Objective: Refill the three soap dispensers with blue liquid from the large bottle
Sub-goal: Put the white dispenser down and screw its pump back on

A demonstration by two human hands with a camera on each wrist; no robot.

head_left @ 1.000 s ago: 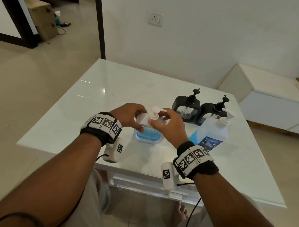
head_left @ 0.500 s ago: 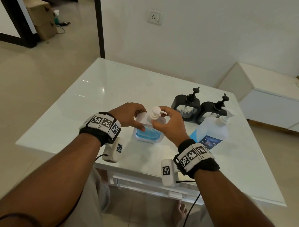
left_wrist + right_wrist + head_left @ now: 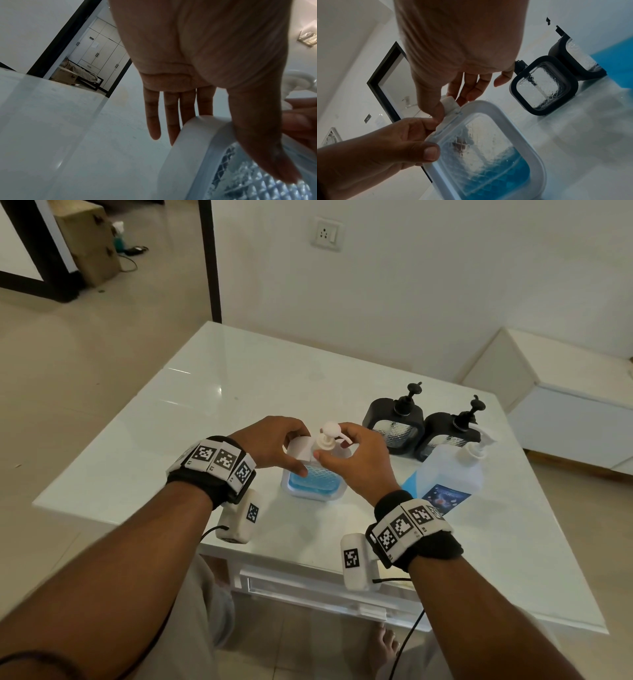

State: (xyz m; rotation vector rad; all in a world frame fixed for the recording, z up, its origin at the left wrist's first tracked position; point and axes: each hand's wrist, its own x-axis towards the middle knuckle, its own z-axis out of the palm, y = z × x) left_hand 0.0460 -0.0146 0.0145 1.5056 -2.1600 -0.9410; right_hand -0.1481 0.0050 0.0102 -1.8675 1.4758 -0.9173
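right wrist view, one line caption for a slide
Right hand pinches the white dispenser's pump collar while the left hand steadies it.

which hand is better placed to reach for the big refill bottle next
Probably the right hand: the large bottle stands just to its right, and it only pinches the pump collar. The left hand grips the white dispenser on the far side.
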